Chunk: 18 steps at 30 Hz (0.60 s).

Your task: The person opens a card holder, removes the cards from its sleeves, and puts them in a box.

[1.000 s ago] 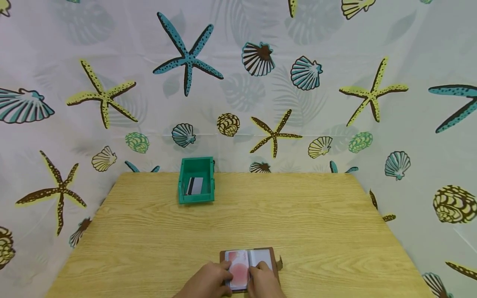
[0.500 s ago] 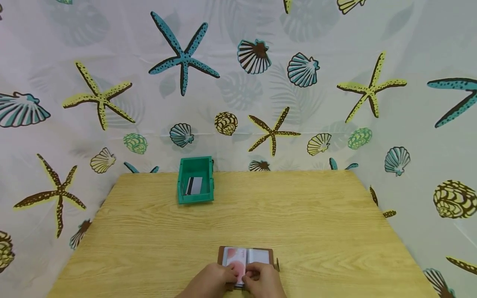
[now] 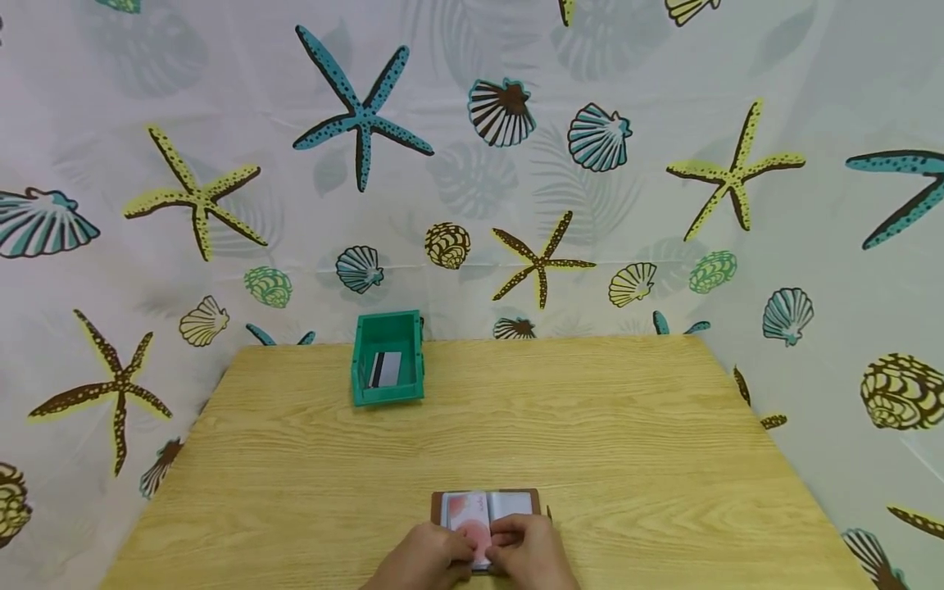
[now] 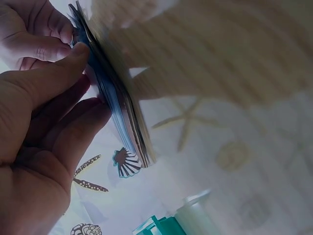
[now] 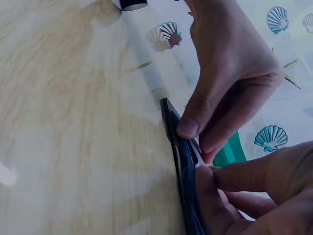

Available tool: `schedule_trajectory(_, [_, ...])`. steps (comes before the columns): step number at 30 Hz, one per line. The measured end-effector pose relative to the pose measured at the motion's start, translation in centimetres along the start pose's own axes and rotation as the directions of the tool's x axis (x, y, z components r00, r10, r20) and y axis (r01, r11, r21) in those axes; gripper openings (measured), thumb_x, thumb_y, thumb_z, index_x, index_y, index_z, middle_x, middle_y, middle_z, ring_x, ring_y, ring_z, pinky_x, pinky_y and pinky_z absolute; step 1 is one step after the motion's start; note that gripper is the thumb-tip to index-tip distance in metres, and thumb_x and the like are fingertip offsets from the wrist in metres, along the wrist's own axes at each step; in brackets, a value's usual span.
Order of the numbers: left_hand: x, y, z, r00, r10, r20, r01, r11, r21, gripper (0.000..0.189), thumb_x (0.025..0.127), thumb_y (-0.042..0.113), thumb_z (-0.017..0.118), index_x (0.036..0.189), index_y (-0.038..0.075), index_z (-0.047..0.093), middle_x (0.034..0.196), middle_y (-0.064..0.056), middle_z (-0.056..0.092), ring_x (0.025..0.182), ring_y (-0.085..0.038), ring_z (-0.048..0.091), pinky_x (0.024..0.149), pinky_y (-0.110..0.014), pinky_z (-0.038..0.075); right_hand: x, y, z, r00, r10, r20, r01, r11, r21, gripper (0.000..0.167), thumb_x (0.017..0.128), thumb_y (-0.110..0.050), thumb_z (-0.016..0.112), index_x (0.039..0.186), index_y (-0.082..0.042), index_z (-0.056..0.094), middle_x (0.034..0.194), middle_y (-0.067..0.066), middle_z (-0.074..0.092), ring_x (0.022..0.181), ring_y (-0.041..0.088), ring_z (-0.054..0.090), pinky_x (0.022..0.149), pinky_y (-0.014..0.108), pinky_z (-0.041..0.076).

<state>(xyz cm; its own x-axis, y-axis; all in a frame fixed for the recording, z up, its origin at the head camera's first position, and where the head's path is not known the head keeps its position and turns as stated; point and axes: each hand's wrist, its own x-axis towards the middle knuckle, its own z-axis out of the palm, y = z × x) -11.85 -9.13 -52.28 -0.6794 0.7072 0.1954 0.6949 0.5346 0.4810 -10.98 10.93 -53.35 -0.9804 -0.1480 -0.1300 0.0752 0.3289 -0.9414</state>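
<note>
A brown card holder (image 3: 437,501) lies spread flat near the table's front edge in the head view, a pink card (image 3: 463,506) on its left page. The right page has a clear sleeve (image 3: 512,501). My left hand (image 3: 428,551) reaches in from the left, its fingertips holding the lower part of the pink card. From the other side my right hand (image 3: 533,547) pinches the card's right edge between thumb and fingers. The left wrist view shows the holder's stacked sleeves (image 4: 117,110) edge-on beside my left thumb. Both hands' fingertips almost meet in the right wrist view.
A green open box (image 3: 389,396) stands at the back left of the wooden table (image 3: 590,426). Inside it leans a white card with a black stripe (image 3: 391,369). A sheet printed with shells and starfish (image 3: 472,180) hangs behind and at both sides.
Both hands have drawn closer together over the pink card. The left fingers moved from its left edge onto its lower part; the right fingers curled at its right edge. The box stayed put.
</note>
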Motion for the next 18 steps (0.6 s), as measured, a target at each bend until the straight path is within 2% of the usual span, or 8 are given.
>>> schedule_trajectory(3, [0.0, 0.2, -0.1, 0.999, -0.029, 0.035, 0.029, 0.999, -0.017, 0.013, 0.083, 0.009, 0.083, 0.074, 0.014, 0.076, 0.068, 0.015, 0.066, 0.061, 0.016, 0.035, 0.056, -0.003, 0.034, -0.1, 0.2, -0.4, 1.0, 0.009, 0.01, -0.009, 1.0, 0.01, 0.02, 0.077, 0.008, 0.078, 0.096, 0.009, 0.075, 0.079, 0.007, 0.072, 0.074, 0.012, 0.064, 0.06, 0.02, 0.053])
schedule_trajectory(6, [-0.1, 0.3, -0.2, 0.998, -0.023, 0.059, 0.023, 1.0, 0.008, 0.009, 0.085, 0.012, 0.083, 0.077, 0.014, 0.079, 0.07, 0.016, 0.067, 0.062, 0.017, 0.036, 0.057, -0.003, 0.035, -0.1, 0.4, -0.9, 1.0, 0.018, 0.003, -0.018, 1.0, -0.009, 0.018, 0.079, 0.006, 0.078, 0.097, 0.008, 0.075, 0.08, 0.008, 0.073, 0.074, 0.012, 0.065, 0.06, 0.021, 0.054])
schedule_trajectory(9, [-0.2, 0.2, -0.3, 0.996, -0.023, 0.085, 0.02, 0.999, 0.029, 0.004, 0.085, 0.015, 0.083, 0.082, 0.014, 0.082, 0.082, 0.014, 0.076, 0.069, 0.019, 0.049, 0.061, -0.002, 0.04, -0.3, 0.4, -1.7, 0.999, 0.045, -0.012, -0.045, 0.999, -0.025, 0.017, 0.081, 0.003, 0.078, 0.097, 0.007, 0.075, 0.082, 0.008, 0.074, 0.076, 0.012, 0.066, 0.061, 0.022, 0.056])
schedule_trajectory(13, [-0.1, 0.1, -0.5, 0.984, -0.093, 0.154, 0.097, 0.995, -0.02, 0.005, 0.087, 0.015, 0.082, 0.091, 0.013, 0.084, 0.101, 0.005, 0.079, 0.092, 0.007, 0.068, 0.074, -0.007, 0.051, -0.5, 0.1, -3.0, 0.994, 0.098, -0.053, -0.1, 0.994, -0.044, 0.017, 0.081, 0.001, 0.076, 0.098, 0.006, 0.075, 0.082, 0.006, 0.073, 0.077, 0.013, 0.066, 0.061, 0.024, 0.056])
schedule_trajectory(15, [-0.1, 0.2, -0.5, 0.974, -0.132, 0.186, 0.143, 0.989, -0.043, 0.007, 0.088, 0.016, 0.082, 0.094, 0.013, 0.084, 0.103, 0.004, 0.079, 0.099, 0.003, 0.07, 0.079, -0.011, 0.054, -0.5, 0.1, -3.5, 0.988, 0.115, -0.102, -0.122, 0.991, -0.063, 0.018, 0.079, 0.001, 0.075, 0.097, 0.004, 0.076, 0.082, 0.005, 0.071, 0.077, 0.013, 0.065, 0.061, 0.024, 0.055])
schedule_trajectory(18, [-0.1, 0.3, -0.5, 0.97, -0.152, 0.192, 0.167, 0.984, -0.065, 0.007, 0.087, 0.015, 0.082, 0.093, 0.013, 0.084, 0.102, 0.004, 0.079, 0.1, 0.001, 0.07, 0.08, -0.013, 0.055, -0.4, 0.2, -4.1, 0.977, 0.12, -0.178, -0.137, 0.987, -0.082, 0.019, 0.075, 0.001, 0.072, 0.094, 0.0, 0.076, 0.08, 0.005, 0.069, 0.075, 0.013, 0.062, 0.058, 0.023, 0.052])
